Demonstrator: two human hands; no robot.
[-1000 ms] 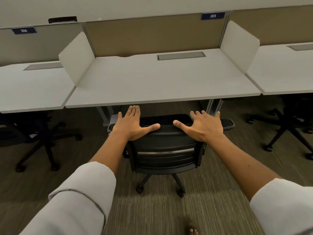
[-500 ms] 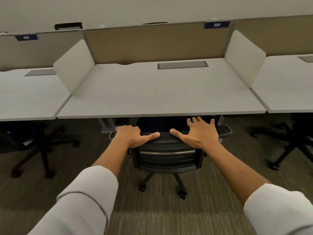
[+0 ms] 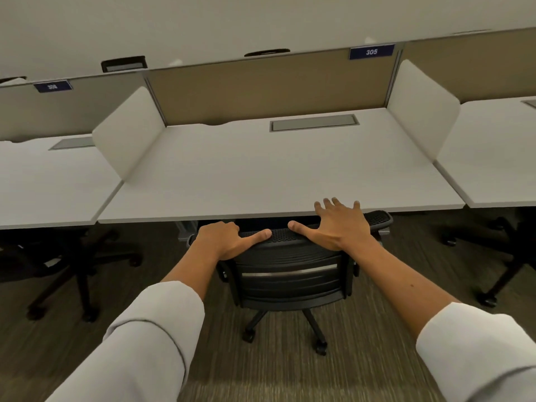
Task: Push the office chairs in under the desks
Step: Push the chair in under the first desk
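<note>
At the centre of the frame, the chair (image 3: pixel 290 274) stands with its seat already hidden beneath the counter (image 3: pixel 261 181) and its backrest top just short of the front edge. The left hand (image 3: pixel 229 240) rests on the backrest's top left corner, fingers curled over the far side, thumb lying along the rim. The right hand (image 3: pixel 339 224) lies flat and spread on the top right, gripping nothing, its fingertips over the counter's edge. The right armrest (image 3: pixel 377 217) shows at that edge, right of the hand.

I'd say the push is nearly done. The risk from here is the right fingers getting pinched between backrest and counter, or the armrests knocking the edge if they sit too high to pass.

The counter is bare apart from a closed cable hatch (image 3: pixel 314 123) near its back. Other chairs (image 3: pixel 75 262) stand under neighbouring counters at left and right.
</note>
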